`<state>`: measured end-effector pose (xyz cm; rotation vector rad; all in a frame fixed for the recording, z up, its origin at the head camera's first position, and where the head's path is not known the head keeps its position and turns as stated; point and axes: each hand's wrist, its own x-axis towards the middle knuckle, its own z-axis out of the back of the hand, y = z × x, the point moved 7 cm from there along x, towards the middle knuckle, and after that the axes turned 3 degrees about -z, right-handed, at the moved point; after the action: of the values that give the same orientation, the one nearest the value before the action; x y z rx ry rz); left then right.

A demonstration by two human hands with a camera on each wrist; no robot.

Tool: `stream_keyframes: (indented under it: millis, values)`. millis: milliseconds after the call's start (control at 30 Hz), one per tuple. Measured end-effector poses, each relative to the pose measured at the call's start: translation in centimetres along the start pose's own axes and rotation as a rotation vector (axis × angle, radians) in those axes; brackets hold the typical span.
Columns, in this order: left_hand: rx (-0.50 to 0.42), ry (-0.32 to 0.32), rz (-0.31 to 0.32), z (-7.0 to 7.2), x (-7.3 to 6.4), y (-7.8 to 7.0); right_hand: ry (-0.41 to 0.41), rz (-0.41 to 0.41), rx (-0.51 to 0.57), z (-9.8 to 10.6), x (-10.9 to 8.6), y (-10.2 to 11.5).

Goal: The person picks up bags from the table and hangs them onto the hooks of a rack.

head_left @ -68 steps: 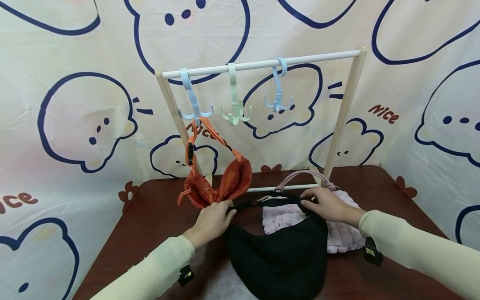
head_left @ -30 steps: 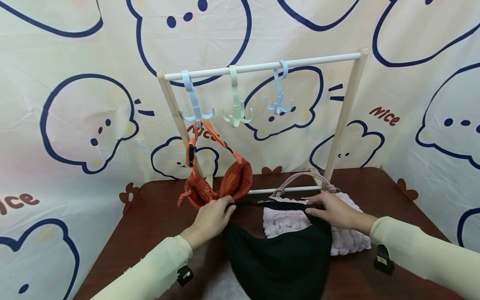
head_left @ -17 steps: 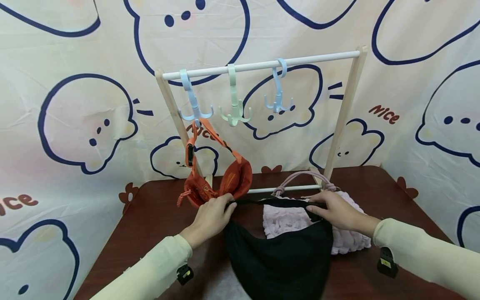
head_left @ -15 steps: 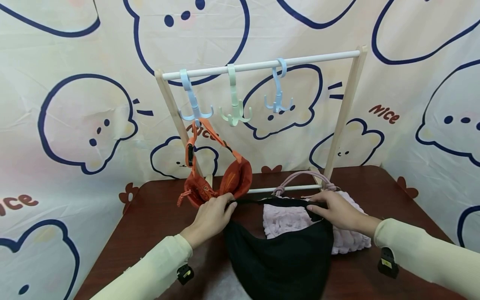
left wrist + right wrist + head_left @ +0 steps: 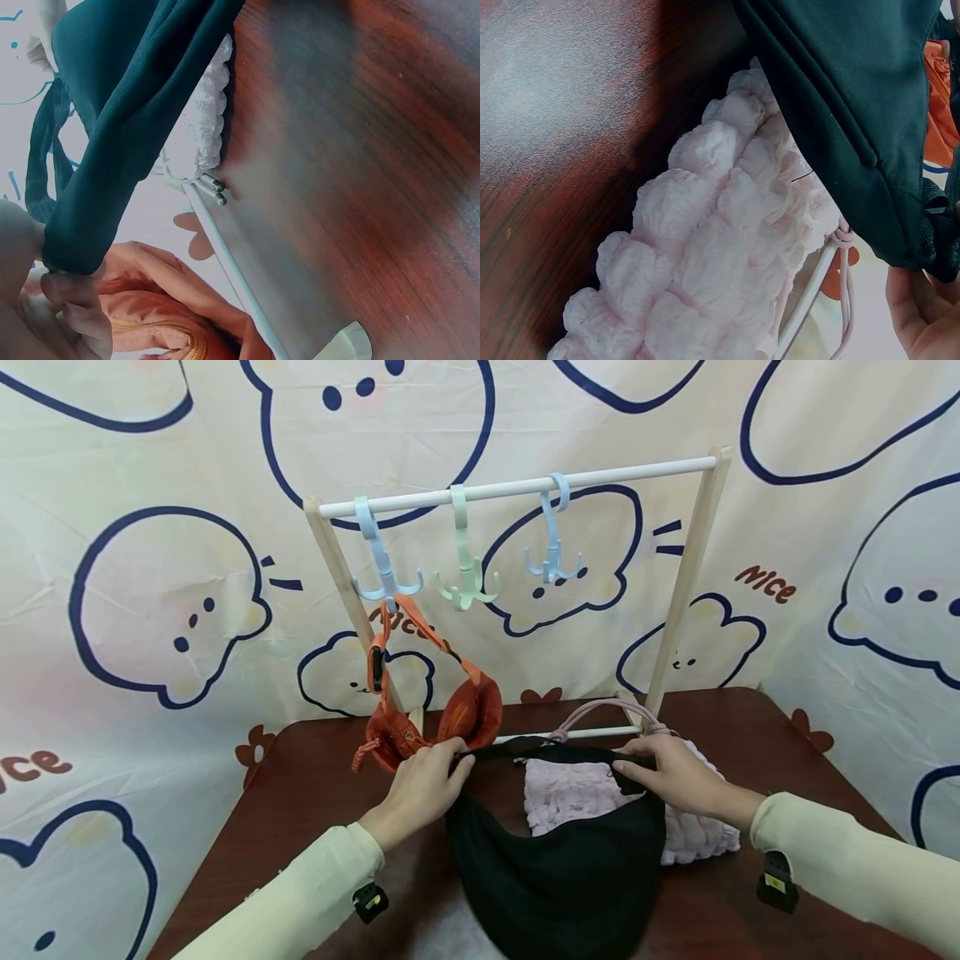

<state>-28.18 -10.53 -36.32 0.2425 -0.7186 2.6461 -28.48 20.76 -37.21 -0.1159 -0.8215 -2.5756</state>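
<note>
A black crescent-shaped bag hangs between my two hands, its strap arching across the top. My left hand pinches its upper left corner; in the left wrist view the fingers curl at the end of the black cloth. At the upper right corner my right hand grips the bag, and in the right wrist view its fingers hold the cloth just under a strap buckle. Behind the bag lies a pale pink puffy bag with a cord handle, partly hidden by the black one.
A white rail on a wooden rack carries two blue hooks and a green hook. An orange waist bag hangs from the left blue hook, close to my left hand. All stands on a dark brown table.
My right hand has shifted slightly right since the earliest frame, widening the black bag. The strap now arches higher between the hands. Both hands keep their hold.
</note>
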Motion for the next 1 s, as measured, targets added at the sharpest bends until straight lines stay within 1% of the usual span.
stream_keyframes:
  millis: [133,300,467,667,1000]
  values:
    - [-0.003,-0.012,-0.005,0.2,0.1,0.0,-0.006,-0.004,-0.003,0.1,0.2,0.2]
    - [-0.006,-0.032,-0.031,0.5,0.2,-0.3,-0.018,0.001,0.01,0.2,0.2,0.5]
    - [-0.012,-0.048,-0.052,0.7,0.3,-0.8,-0.036,-0.025,0.003,0.4,0.1,0.5]
    - [-0.013,-0.06,-0.053,0.9,0.4,-0.9,-0.039,-0.039,0.011,0.6,0.1,0.7]
    - [-0.019,-0.081,-0.04,1.4,0.3,-1.0,-0.043,-0.016,0.054,1.1,0.1,1.2]
